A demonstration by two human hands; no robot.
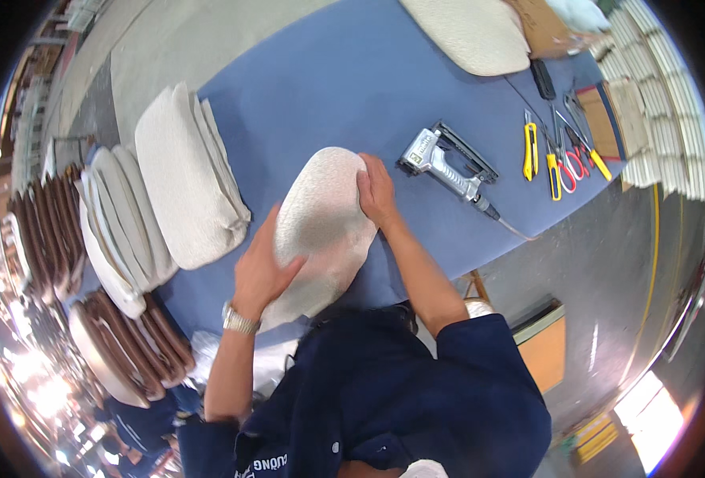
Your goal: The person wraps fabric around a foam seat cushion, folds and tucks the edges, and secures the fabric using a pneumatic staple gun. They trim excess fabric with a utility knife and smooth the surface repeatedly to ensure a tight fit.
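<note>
A cream, textured upholstered chair pad (321, 227) with rounded ends lies between my hands at the near side of the blue-covered table. My left hand (263, 271), with a metal watch at the wrist, holds its left edge; the fingers run along the side and the thumb rests over the top face. My right hand (378, 190) is closed on the upper right edge, with the thumb on top and the other fingers partly hidden. To the right of the pad, a silver staple gun (448, 163) with a hose lies on the table.
Cream fabric pieces (185, 175) are stacked at left, beside cream pads (125, 223) and brown pads (133, 342). Along the right edge lie a yellow utility knife (530, 147), scissors (571, 163) and screwdrivers. Another cream pad (476, 36) sits at the far side near a cardboard box (540, 28).
</note>
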